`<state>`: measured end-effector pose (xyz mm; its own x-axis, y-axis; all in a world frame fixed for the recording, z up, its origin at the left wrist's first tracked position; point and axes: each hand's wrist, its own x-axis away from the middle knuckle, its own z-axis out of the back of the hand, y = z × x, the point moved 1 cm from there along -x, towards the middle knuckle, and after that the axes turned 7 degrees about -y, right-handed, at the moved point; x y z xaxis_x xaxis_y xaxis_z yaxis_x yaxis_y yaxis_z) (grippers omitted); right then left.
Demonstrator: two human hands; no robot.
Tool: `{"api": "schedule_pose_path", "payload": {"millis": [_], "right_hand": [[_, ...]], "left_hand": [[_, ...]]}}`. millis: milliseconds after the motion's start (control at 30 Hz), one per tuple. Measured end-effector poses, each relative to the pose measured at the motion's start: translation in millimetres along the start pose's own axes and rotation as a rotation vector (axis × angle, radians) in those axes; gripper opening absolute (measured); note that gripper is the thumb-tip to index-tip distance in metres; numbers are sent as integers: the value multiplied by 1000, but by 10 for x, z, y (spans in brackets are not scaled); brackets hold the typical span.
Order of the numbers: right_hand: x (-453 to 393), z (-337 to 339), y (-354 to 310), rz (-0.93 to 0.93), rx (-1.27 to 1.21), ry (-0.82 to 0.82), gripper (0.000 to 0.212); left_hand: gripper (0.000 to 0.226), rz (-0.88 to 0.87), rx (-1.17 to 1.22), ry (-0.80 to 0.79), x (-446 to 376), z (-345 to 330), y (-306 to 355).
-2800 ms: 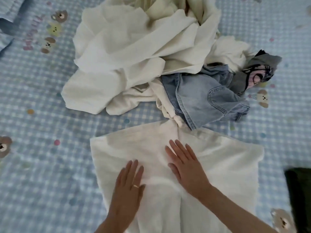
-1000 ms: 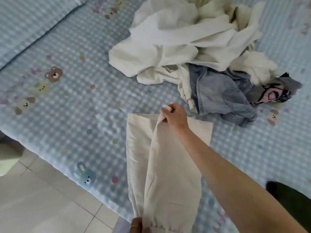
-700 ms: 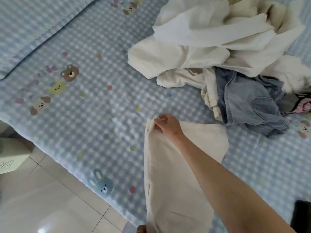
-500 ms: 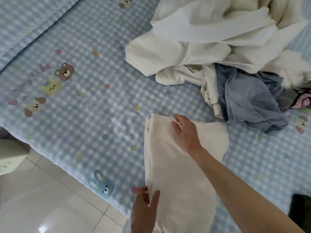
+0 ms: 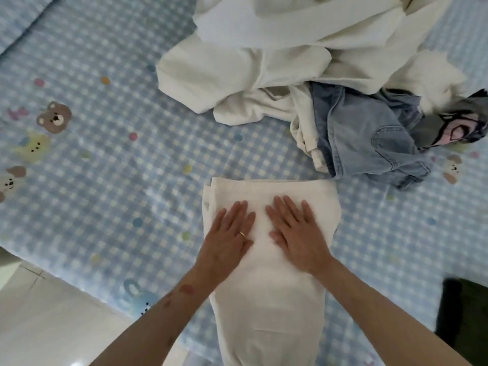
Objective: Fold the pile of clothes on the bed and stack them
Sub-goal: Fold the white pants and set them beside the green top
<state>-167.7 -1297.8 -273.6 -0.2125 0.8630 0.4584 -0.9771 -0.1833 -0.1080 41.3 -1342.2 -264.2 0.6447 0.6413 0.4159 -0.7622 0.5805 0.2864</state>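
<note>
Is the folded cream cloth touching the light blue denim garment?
Apart. In the head view a strip of checked bedsheet shows between the folded cream cloth and the light blue denim garment.

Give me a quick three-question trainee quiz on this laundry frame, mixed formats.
1. True or false: the left hand is lifting a corner of the folded cream garment.
2. Multiple choice: which item lies nearest the folded garment's far right corner? A) denim garment B) grey printed garment C) dark object at the right edge
3. Fill in: both hands lie ____ on the garment.

Key
1. False; like the right hand, it rests flat on the garment.
2. A
3. flat, palms down
</note>
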Motion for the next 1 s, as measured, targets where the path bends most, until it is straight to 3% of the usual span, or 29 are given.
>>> {"api": "schedule_pose_path", "payload": {"millis": [67, 133, 200, 267, 333, 433, 500, 533, 600, 700, 900, 1000], "right_hand": [[2, -50, 309, -98, 55, -69, 57], [24, -36, 557, -233, 47, -45, 58], [72, -20, 465, -271, -28, 46, 58], [170, -97, 100, -141, -109, 72, 58], [309, -204, -56, 14, -82, 15, 60], [425, -205, 136, -137, -101, -52, 58], [573, -156, 63, -277, -166, 19, 57], [674, -141, -104, -267, -205, 71, 57], [954, -226, -602, -117, -286, 96, 61], [1324, -540, -982, -50, -299, 8, 71], [1316, -700, -787, -7, -281, -74, 63], [1590, -648, -826, 23, -317, -34, 61]], "left_hand": [[61, 152, -32, -129, -37, -131, -310], [65, 228, -27, -80, 22, -188, -445], [65, 130, -26, 13, 0, -171, -292], [64, -83, -50, 43, -48, -208, -41], [62, -155, -100, -26, 9, -259, 2], [62, 63, -115, -66, 289, -296, -223], [61, 192, -86, -15, 428, -255, -237], [61, 162, -60, 51, 448, -249, -145], [62, -86, 1, 84, 483, -301, 183], [67, -347, -38, -72, 679, -508, 426], [66, -236, -137, -206, 870, -583, 283], [67, -363, -31, -179, 1132, -662, 412]]}}
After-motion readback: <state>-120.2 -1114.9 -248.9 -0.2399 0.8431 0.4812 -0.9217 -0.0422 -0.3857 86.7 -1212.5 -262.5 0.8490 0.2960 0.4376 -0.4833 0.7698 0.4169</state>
